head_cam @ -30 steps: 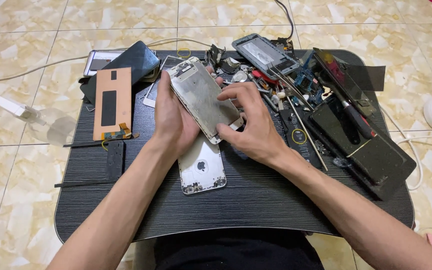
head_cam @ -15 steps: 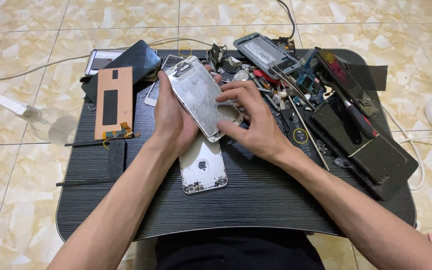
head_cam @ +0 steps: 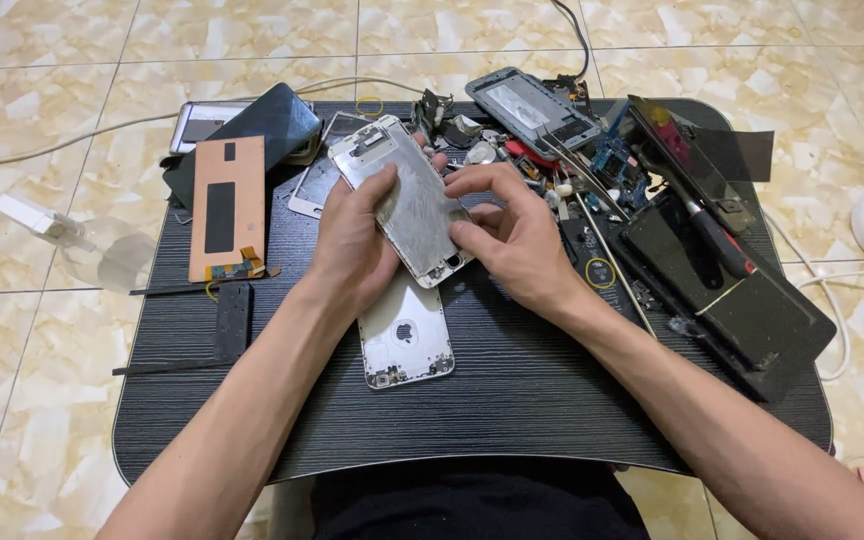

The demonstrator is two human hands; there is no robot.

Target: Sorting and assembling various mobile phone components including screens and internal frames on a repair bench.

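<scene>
The fingers of the left hand [head_cam: 354,235] curl over the left long edge of a phone screen panel [head_cam: 404,200], thumb pressed flat on its silvery metal back. The right hand [head_cam: 512,235] closes on the opposite edge, its fingertips pinching the panel's near right corner and side. Both hands grip the same part, so it sits tilted between the palms, raised just above the black table [head_cam: 472,400].

The panel looks thin, light and stiff, with a glass face on the underside; it would likely crack if flexed or twisted, and the bare metal back seems smooth enough to slip. The long edges, where the fingers already sit, appear the safest places to hold, away from the small components at its far end.

Directly beneath the wrists lies a silver phone rear housing [head_cam: 404,335], flat on the table and partly covered by the panel. Beyond the left knuckles rests an orange-backed display panel [head_cam: 224,205], with a dark phone [head_cam: 272,120] past it. Beyond the right fingertips sprawls a clutter of small parts, a green circuit board [head_cam: 614,155], tweezers [head_cam: 577,170] and a red-handled screwdriver [head_cam: 717,240] lying over dark screens [head_cam: 742,310]. A grey phone frame [head_cam: 532,105] sits farthest out.
</scene>
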